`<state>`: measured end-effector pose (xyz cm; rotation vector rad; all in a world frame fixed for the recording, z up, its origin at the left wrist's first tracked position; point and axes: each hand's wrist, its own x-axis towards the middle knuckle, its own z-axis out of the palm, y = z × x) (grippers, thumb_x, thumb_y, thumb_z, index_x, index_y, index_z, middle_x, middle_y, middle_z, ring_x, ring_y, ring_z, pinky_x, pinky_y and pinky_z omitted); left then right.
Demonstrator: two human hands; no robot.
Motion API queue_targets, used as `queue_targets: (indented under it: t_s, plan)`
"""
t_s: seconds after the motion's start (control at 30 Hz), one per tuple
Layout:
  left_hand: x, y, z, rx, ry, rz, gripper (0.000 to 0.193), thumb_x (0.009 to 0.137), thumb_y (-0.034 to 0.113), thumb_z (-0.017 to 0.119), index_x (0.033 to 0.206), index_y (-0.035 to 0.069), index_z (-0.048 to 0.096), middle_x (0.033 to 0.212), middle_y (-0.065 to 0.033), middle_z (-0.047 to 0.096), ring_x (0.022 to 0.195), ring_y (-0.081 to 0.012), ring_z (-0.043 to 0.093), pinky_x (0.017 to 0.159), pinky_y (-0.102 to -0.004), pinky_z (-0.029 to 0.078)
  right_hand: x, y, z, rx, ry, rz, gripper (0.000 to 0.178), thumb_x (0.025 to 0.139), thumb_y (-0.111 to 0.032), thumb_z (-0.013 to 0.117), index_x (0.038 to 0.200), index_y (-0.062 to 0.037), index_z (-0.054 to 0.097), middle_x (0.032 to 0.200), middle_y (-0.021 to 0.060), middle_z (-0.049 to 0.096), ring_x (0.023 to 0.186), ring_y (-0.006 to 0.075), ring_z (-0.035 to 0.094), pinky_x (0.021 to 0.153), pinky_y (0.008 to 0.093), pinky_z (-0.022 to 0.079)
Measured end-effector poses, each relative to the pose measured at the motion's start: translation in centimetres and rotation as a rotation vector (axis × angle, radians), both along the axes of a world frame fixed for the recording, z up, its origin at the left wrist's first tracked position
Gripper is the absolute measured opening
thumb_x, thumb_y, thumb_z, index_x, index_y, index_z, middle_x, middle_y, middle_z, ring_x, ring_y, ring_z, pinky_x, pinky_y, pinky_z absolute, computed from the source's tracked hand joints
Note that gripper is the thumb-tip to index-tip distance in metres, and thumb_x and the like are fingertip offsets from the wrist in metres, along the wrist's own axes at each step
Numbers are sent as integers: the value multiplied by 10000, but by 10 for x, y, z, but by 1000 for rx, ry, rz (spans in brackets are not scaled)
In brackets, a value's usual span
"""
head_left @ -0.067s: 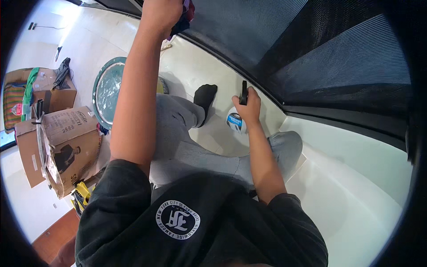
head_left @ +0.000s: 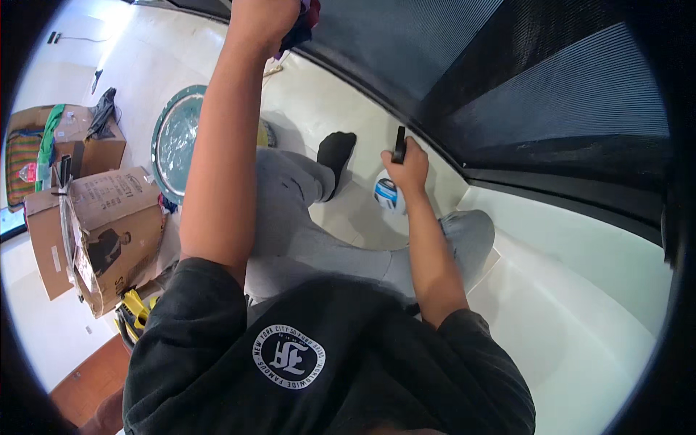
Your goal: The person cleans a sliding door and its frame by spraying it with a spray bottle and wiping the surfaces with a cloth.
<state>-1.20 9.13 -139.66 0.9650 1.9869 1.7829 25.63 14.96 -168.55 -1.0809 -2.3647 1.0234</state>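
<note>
At the top edge, my left hand (head_left: 264, 20) is closed on a dark cloth with purple and red parts (head_left: 296, 32), beside the black frame (head_left: 362, 90) of a dark mesh panel (head_left: 500, 72). Some of its fingers are cut off by the picture's edge. Lower and to the right, my right hand (head_left: 410, 168) grips a spray bottle (head_left: 388, 194) by its neck. The bottle is white with a blue label, and its black spray head (head_left: 399, 145) points up toward the panel's frame.
A round green lid or tray with pale smears (head_left: 176, 148) lies left of my left forearm. Cardboard boxes (head_left: 119, 210) and a yellow-and-black object (head_left: 133, 313) stand farther left. A white wall (head_left: 580, 225) rises on the right. My black-socked foot (head_left: 336, 156) rests on the light floor.
The spray bottle and my right hand have shifted very slightly to the right. My left hand stays on the cloth, almost unmoved.
</note>
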Motion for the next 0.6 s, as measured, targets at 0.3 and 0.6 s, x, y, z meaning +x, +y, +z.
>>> queue_targets:
  t_s: [0.3, 0.6]
  plan:
    - [14, -21, -9, -178, 260, 3, 237, 930, 21, 526, 983, -37, 750, 884, -101, 713, 834, -235, 665, 792, -352, 538, 5, 6, 2, -208, -103, 14, 387, 686, -294, 831, 863, -41, 597, 845, 177, 682, 831, 387, 679, 731, 471, 529]
    - [179, -92, -39, -464, 355, -407, 952, 650, 344, 876, 1432, -57, 509, 1520, -389, 339, 1429, -510, 354, 1196, -464, 344, 24, -14, 223, -323, 677, 290, 696, 803, -459, 874, 1137, -54, 417, 986, 63, 536, 875, 169, 534, 813, 338, 454]
